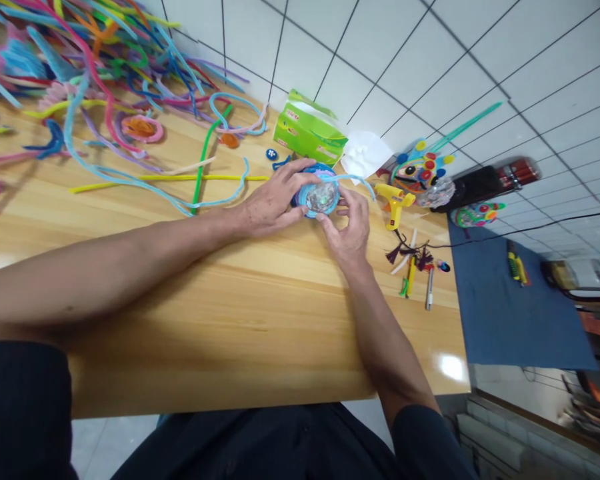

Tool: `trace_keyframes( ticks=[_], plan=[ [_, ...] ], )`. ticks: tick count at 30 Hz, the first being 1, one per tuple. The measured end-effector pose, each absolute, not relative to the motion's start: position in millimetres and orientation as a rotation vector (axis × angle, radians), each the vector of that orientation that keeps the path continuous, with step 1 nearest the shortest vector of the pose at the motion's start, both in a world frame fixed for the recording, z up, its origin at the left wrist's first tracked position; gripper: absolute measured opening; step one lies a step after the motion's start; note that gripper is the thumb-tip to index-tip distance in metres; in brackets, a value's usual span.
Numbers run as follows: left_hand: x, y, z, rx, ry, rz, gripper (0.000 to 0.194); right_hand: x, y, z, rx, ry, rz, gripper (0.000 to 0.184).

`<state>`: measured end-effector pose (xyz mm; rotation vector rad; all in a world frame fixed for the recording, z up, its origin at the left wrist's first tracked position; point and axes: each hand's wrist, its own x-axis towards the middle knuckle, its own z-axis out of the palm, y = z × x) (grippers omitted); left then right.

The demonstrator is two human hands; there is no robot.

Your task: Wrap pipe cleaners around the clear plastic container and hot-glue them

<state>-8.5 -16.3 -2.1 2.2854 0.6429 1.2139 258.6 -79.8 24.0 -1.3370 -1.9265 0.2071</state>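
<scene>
A round piece (322,196) wound with blue and purple pipe cleaners, with a clear, shiny middle, is between my two hands on the wooden table. My left hand (280,200) grips it from the left, its fingers over the far rim and the thumb at the near side. My right hand (349,223) closes on the right and near rim with thumb and fingers. A loose light blue pipe cleaner end (363,183) sticks out to the right from its top. The underside of the piece is hidden.
Many coloured pipe cleaners (105,73) heap at the far left. Behind my hands stands a green tissue pack (310,130). To the right are a yellow glue gun (394,203) with a black cord, a decorated figure (420,173), a pen (429,288) and a blue mat (520,313).
</scene>
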Motion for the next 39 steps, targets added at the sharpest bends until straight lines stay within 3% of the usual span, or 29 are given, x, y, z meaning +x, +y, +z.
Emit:
trace_keyframes(
  ticks=[4,12,25,32,39],
  plan=[
    [-6.8,-14.6,-0.4,2.218,0.636,1.239,0.081,258.9,-80.5,19.7,-1.282,-1.940,0.171,0.069],
    [-10.2,-18.4,4.1,2.334,0.668,1.180,0.067,264.3,-73.2,1.4,-1.151,-1.980,0.004,0.070],
    [-9.7,-15.8,6.6,2.372,0.639,1.134,0.071,263.0,-75.2,-1.4,-1.167,-1.968,-0.117,0.077],
    [-8.7,-19.3,5.9,2.312,0.678,1.119,0.060,261.5,-76.3,-4.2,-1.193,-1.963,-0.145,0.074],
    [-10.2,-17.1,3.0,2.363,0.687,1.118,0.070,259.3,-75.5,-2.4,-1.229,-1.972,-0.123,0.077]
  ],
)
